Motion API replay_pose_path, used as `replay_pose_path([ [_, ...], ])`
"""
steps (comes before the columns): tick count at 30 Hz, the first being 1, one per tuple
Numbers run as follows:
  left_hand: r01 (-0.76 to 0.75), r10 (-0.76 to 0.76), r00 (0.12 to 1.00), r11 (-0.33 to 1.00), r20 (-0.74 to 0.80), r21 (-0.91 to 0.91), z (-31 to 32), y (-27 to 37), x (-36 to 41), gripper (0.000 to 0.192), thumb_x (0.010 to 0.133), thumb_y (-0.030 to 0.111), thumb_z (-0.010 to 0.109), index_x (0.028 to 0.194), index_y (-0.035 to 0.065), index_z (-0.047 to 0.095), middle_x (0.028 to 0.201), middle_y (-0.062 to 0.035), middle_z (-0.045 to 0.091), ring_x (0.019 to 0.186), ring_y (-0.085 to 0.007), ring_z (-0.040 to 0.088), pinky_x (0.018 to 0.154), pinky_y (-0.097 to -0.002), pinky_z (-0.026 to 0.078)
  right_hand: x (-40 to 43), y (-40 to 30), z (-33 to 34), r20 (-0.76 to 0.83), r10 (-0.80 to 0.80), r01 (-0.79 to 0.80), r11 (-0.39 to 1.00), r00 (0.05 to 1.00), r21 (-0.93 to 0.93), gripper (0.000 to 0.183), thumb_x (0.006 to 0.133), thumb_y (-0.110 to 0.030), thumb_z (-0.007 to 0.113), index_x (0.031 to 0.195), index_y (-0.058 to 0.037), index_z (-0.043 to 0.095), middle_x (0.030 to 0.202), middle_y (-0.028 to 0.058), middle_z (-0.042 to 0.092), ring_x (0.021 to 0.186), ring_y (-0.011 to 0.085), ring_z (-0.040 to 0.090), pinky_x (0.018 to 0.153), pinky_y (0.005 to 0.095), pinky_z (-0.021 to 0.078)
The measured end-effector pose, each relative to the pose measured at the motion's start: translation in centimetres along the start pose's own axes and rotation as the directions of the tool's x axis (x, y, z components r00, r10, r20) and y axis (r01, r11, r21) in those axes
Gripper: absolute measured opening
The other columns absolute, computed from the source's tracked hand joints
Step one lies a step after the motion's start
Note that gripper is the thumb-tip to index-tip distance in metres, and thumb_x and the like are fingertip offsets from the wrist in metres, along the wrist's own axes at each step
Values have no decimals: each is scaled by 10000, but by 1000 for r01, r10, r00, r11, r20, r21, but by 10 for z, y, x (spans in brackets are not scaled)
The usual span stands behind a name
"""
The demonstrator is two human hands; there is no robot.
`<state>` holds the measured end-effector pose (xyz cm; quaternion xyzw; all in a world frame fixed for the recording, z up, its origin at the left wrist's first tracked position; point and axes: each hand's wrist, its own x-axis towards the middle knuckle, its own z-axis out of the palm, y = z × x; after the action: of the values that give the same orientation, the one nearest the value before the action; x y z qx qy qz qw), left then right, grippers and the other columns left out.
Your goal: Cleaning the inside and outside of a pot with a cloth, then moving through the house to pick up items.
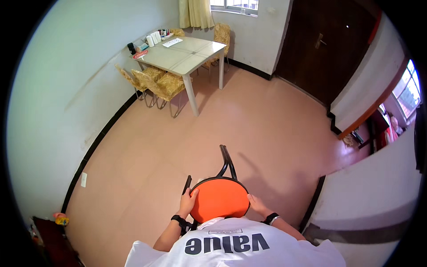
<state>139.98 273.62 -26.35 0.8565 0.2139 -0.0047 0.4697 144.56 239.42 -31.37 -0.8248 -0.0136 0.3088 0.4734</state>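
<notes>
A round stool with an orange seat and black tubular metal legs is held against the front of my white T-shirt. My left hand grips the seat's left rim, thumb on top. On the opposite rim, my right hand has its thumb at the seat's edge. Two of the legs point forward, away from me, so the stool appears tilted. The fingers of both hands are hidden beneath the seat, and my shirt covers its near edge.
Ahead at the left wall stands a dining table, with a patterned-cover chair among several around it. A dark door is at the far right. A white wall borders the right side. A white strip lies near the left baseboard.
</notes>
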Motion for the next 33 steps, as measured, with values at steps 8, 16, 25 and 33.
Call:
replay_pose_path([
  [8,-116,135,988,968,73,-221,-18,83,271,429,908,413,527,942,-14,515,754,-175,595,689,-244,560,642,-373,457,181,-173,-117,-174,-159,178,979,972,103,389,956,-339,433,954,24,571,882,206,628,765,344,583,681,361,445],
  [16,18,121,929,929,349,-370,13,180,463,338,920,377,536,953,46,474,728,-29,485,715,-147,486,670,-293,428,307,-250,-233,-248,-101,77,991,964,-107,340,943,-289,479,888,33,574,671,76,571,659,131,534,597,298,443],
  [25,82,74,918,925,390,-370,99,255,685,465,857,351,636,1105,-4,466,980,-100,580,938,-161,538,829,-290,444,577,-240,-379,-155,-6,10,1000,988,25,303,887,-258,588,1019,14,570,850,38,610,768,112,563,659,261,464],
  [33,257,-171,959,862,227,-437,157,221,867,509,845,305,641,1190,-19,453,990,-111,605,883,-173,578,792,-307,485,884,-326,-453,203,68,-35,986,977,-163,414,866,-296,592,1136,16,563,1005,101,630,873,187,600,749,308,483],
])
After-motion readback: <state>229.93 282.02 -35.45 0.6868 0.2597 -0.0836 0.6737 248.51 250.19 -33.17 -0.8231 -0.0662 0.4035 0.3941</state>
